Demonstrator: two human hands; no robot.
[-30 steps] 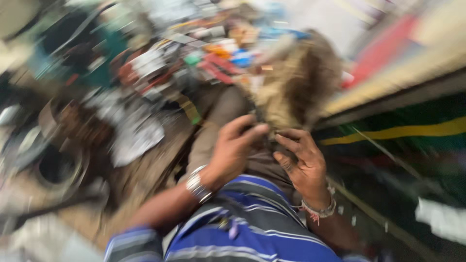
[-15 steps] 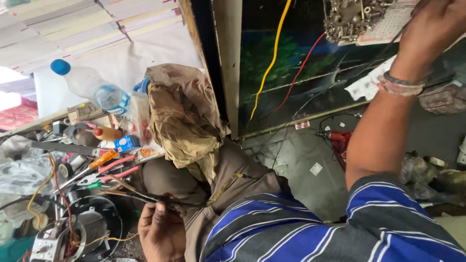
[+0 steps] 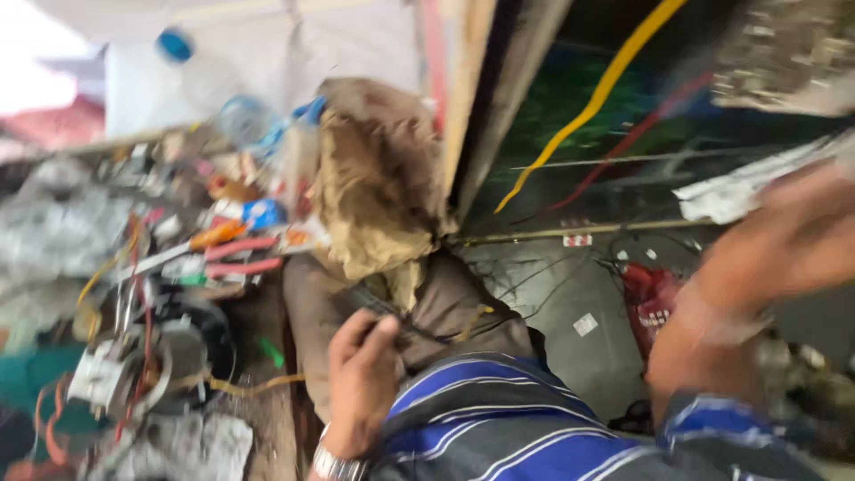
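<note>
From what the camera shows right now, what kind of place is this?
Probably a small electrical repair workshop: a cluttered bench with red-handled pliers, loose yellow and red wires, and a dismantled motor-like part.

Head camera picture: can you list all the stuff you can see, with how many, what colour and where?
Cloth rag: one, tan, draped in the middle over the brown-clad knee.
Plastic bottle: one, clear with a blue cap, upper left.
Red-handled pliers: one pair, on the cluttered bench at left.
Yellow wire: one, hanging diagonally, upper right.
Red wire: one, below the yellow one.
Red pouch: one, on the grey floor at right.
Round metal part with wires: one, dark and silver, lower left.
Left hand: wristwatch on, fingers on a thin dark item that is too blurred to name.
Right hand: raised at right, blurred; grip unclear.
</note>
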